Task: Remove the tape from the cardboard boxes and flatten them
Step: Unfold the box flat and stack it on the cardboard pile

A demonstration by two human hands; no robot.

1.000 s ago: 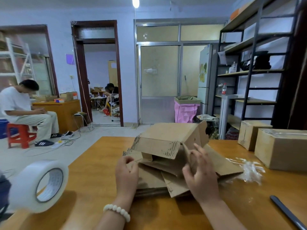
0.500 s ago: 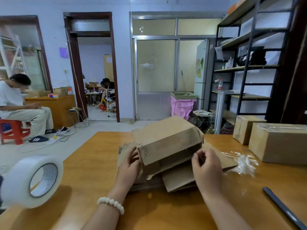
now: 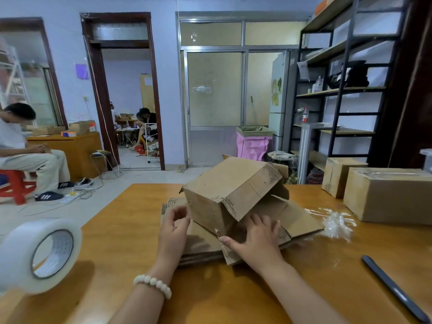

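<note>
Bracelet (image 3: 153, 285) of round white beads behind left hand (image 3: 174, 226), forearms bare

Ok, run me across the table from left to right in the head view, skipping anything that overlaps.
tape roll → left hand → half-collapsed cardboard box → wad of peeled clear tape → large sealed box

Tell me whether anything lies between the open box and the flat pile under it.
Only the right hand: its fingers reach in under the raised box, over the pile. The left hand is beside the box, left of it.
</note>
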